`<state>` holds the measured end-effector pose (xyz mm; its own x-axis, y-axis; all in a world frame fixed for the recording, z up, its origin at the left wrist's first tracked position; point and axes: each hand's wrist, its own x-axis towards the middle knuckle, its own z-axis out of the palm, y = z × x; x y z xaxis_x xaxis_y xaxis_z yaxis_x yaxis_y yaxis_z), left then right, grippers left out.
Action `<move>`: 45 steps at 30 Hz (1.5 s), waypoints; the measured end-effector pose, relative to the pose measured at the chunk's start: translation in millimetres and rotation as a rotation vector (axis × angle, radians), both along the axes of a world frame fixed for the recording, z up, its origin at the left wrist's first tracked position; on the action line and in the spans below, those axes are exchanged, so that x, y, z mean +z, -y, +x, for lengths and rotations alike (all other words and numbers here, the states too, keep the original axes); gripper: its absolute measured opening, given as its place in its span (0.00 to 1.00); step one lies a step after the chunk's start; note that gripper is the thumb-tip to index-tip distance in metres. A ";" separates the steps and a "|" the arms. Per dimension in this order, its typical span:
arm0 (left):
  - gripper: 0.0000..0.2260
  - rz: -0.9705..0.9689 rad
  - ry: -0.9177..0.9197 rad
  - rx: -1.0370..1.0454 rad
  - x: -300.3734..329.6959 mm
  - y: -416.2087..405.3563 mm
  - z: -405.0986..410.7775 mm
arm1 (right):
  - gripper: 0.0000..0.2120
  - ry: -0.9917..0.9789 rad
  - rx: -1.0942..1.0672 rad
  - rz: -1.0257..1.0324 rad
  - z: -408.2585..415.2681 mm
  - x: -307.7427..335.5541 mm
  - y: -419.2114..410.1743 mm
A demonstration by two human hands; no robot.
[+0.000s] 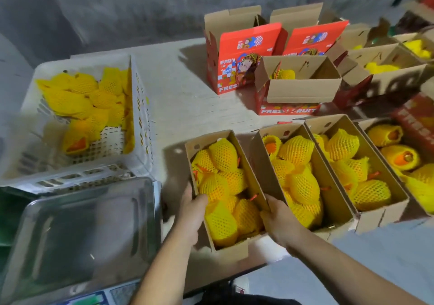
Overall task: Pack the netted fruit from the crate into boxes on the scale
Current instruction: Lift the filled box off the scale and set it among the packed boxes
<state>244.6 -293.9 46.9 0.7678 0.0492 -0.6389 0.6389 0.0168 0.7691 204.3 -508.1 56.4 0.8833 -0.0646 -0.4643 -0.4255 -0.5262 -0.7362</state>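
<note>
got my left hand (191, 207) and right hand (278, 218) gripping the side walls of a full cardboard box (231, 249) of netted fruit (223, 182), beside the bare scale pan (84, 232)

Two bare forearms, no sleeves; left hand (192, 207), right hand (279, 220) ungloved.

Yellow-netted fruit (225, 187) fills an open cardboard box (231, 250) (beside the bare scale (82, 234)), more in the white crate (141, 107).

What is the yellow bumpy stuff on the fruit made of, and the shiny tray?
Yellow wrap: probably soft foam netting; it has a puffy mesh of little holes. Tray: probably bare metal, likely steel; it is grey with dull reflections.
</note>
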 end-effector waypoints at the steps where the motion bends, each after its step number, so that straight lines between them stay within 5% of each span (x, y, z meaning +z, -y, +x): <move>1: 0.21 0.002 0.012 -0.009 2.5 0.7 4.3 | 0.20 -0.010 -0.008 -0.029 -4.1 3.8 -3.6; 10: 0.29 0.063 0.156 -0.061 5.8 42.2 4.3 | 0.24 0.412 0.042 -0.315 1.0 56.1 3.9; 14: 0.29 0.096 0.203 -0.007 -0.4 49.6 0.3 | 0.29 0.284 0.313 -0.557 27.5 39.3 0.8; 19: 0.30 0.162 0.215 -0.052 -5.1 51.2 5.5 | 0.34 0.325 0.342 -0.551 87.6 31.0 31.7; 21: 0.34 0.292 0.276 -0.080 -7.3 57.8 15.8 | 0.31 0.370 0.344 -0.556 115.3 29.0 50.3; 25: 0.34 0.879 0.445 -0.246 5.9 82.5 62.0 | 0.27 0.356 0.450 -0.587 156.9 21.7 96.2; 30: 0.25 0.984 0.595 -0.405 13.2 152.7 128.9 | 0.29 0.372 0.585 -0.737 206.6 15.7 159.3; 33: 0.22 1.140 0.529 -0.601 -0.4 190.4 159.8 | 0.39 0.250 0.563 -0.738 246.8 17.2 208.6; 38: 0.33 1.366 0.457 -0.628 -1.3 207.2 172.7 | 0.40 0.238 0.407 -0.577 309.0 19.8 284.9; 41: 0.30 1.408 0.496 -0.588 4.5 209.8 167.8 | 0.44 0.212 0.373 -0.647 337.9 18.7 311.6; 43: 0.28 1.418 0.444 -0.578 8.3 213.3 166.8 | 0.41 0.227 0.369 -0.765 342.7 10.5 310.0; 45: 0.30 1.427 0.428 -0.584 8.5 216.8 167.5 | 0.27 0.280 0.314 -0.757 340.8 -2.7 301.0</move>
<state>412.1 -510.6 55.4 0.9967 0.0393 -0.0716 0.0433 -0.9975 0.0560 545.1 -809.1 53.7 0.9876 -0.0026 -0.1573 -0.0339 -0.9799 -0.1967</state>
